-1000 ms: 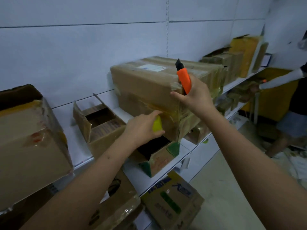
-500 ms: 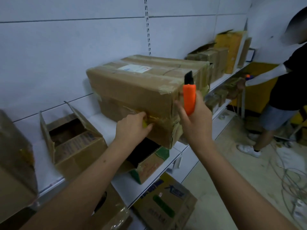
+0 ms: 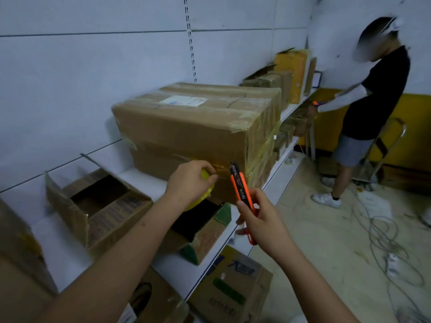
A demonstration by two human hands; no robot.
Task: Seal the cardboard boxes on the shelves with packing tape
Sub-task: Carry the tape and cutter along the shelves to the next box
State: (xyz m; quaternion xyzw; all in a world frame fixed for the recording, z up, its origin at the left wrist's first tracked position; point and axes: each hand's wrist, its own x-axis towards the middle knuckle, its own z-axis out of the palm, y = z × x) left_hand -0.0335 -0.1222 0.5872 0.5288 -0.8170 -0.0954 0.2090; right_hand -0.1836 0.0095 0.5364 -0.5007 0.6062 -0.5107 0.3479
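**Tape and knife at the front of the big box**

Here, nearest me, my right hand [image 3: 261, 220] is curled round the orange utility knife [image 3: 242, 194], with its dark tip pointing up at the near face of the large cardboard box [image 3: 198, 127]. My left hand [image 3: 189, 180] grips the yellow roll of packing tape [image 3: 203, 190], fingers wrapped over the top of it, and holds it against that same face. A glossy strip of tape [image 3: 224, 170] runs from the roll across the cardboard to the knife tip.

Under my hands, on the white shelf [image 3: 277, 185], an open box with green corners [image 3: 205, 231] lies tilted, and to its left stands an open brown box [image 3: 100, 206] with its flaps up. More cartons sit on the level below, one with blue print [image 3: 233, 287].

The large box stands on the shelf against the white wall panel, with a white label [image 3: 184, 100] on top and tape already wound round its right end.

Farther along the shelf are smaller brown boxes [image 3: 272, 82] and a yellow one [image 3: 293, 71]. Beyond them another person [image 3: 373, 108] in a dark shirt and grey shorts stands facing the shelf. Loose cables [image 3: 384, 241] lie on the floor.
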